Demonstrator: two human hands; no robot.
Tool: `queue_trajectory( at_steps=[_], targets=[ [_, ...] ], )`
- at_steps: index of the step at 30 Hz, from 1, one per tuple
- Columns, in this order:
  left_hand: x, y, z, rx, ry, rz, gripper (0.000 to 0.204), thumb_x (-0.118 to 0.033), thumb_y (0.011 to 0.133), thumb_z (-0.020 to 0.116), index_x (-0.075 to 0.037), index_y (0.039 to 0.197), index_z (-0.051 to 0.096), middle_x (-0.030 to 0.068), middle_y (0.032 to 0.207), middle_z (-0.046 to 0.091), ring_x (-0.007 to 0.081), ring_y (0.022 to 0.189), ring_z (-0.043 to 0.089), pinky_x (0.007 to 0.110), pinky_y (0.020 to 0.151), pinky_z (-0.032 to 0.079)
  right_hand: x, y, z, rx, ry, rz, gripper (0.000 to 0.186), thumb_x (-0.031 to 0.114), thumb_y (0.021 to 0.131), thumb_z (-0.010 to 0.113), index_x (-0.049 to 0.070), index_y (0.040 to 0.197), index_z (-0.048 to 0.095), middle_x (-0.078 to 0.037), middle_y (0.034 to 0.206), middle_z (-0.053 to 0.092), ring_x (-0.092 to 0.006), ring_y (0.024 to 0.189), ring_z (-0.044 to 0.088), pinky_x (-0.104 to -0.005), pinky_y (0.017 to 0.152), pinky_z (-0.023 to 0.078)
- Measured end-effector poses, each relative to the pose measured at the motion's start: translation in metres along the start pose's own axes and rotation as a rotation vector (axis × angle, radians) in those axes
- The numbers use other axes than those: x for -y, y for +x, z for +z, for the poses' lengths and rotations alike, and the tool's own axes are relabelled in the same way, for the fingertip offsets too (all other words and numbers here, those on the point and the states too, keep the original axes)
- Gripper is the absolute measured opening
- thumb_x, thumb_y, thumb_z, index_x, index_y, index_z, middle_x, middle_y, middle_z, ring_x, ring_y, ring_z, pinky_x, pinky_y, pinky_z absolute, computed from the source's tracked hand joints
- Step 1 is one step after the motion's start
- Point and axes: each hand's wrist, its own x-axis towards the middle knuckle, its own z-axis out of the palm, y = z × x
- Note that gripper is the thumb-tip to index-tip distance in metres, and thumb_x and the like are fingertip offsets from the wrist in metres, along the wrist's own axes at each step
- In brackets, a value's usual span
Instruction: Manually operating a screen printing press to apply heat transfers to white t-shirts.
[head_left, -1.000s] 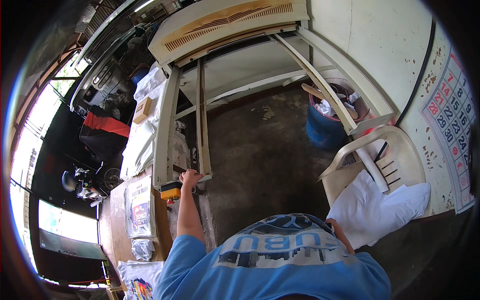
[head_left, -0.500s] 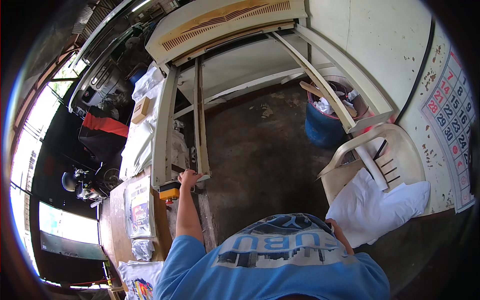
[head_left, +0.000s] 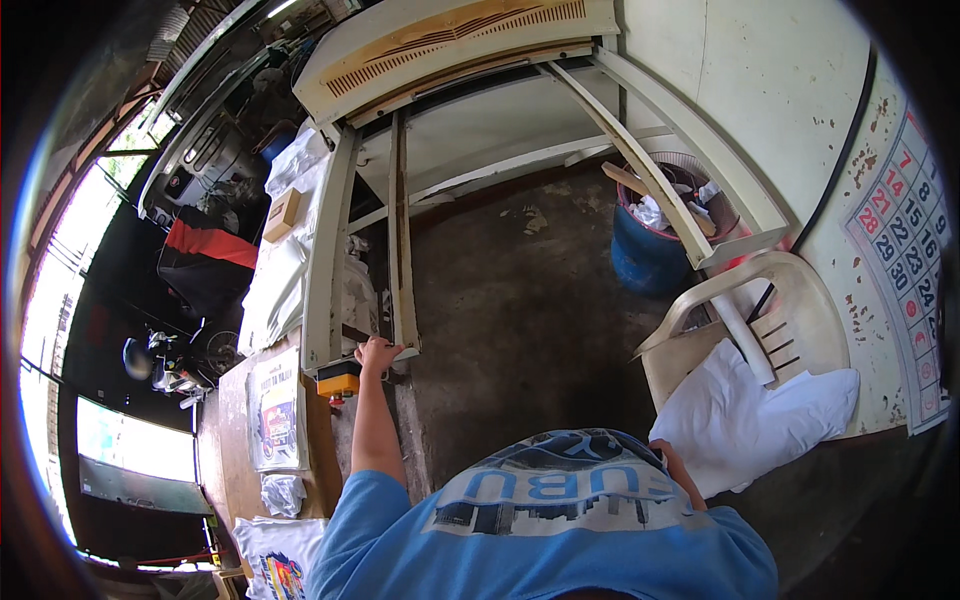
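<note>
My left hand (head_left: 377, 352) reaches forward and grips the near end of a cream wooden slat (head_left: 402, 240), part of a large cream-painted frame (head_left: 330, 240) that leans over the floor. An orange and black tool (head_left: 338, 380) sits just left of that hand on a wooden bench (head_left: 225, 460). My right hand (head_left: 672, 459) hangs low at my side, touching a white cloth (head_left: 760, 420) that lies on a cream plastic chair (head_left: 790, 300). My blue shirt fills the lower middle of the view.
A blue bin (head_left: 650, 250) full of scraps stands by the wall, behind the chair. A calendar (head_left: 905, 250) hangs on the right wall. Printed sheets (head_left: 275, 410) and white bags lie on the bench. A motorbike (head_left: 160, 360) is parked at the left.
The view has shifted slightly. My left hand stays on the end of the slat and my right hand stays by the white cloth.
</note>
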Motion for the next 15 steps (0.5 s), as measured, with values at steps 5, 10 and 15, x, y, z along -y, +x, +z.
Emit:
queue_trajectory(
  at_steps=[5,10,15],
  targets=[
    [0.003,0.002,0.003,-0.022,0.015,-0.006,0.055,-0.052,0.065,0.062,-0.013,0.103,0.063,0.0085,0.117,0.051,0.0319,0.114,0.038,0.041,0.099,0.024,0.006,0.007,-0.003,-0.023,0.034,-0.016,0.016,0.015,0.071,0.056,0.007,0.082,0.063,-0.014,0.087,0.061,-0.0288,0.084,0.057,-0.0328,0.075,0.045],
    [0.004,0.003,0.004,-0.024,0.003,0.004,0.055,-0.052,0.066,0.062,-0.012,0.104,0.063,0.009,0.117,0.051,0.0327,0.114,0.038,0.042,0.099,0.024,0.019,-0.003,-0.013,-0.16,0.236,-0.133,0.017,0.016,0.07,0.056,0.006,0.082,0.063,-0.014,0.087,0.061,-0.0293,0.085,0.057,-0.0333,0.075,0.045],
    [0.008,0.0,0.005,-0.036,0.013,-0.002,0.055,-0.053,0.066,0.062,-0.013,0.103,0.063,0.0089,0.117,0.051,0.0328,0.113,0.038,0.042,0.099,0.024,0.04,-0.024,-0.029,-0.26,0.398,-0.236,0.017,0.017,0.07,0.057,0.006,0.082,0.064,-0.015,0.087,0.062,-0.0296,0.085,0.058,-0.0337,0.075,0.045]
  ],
)
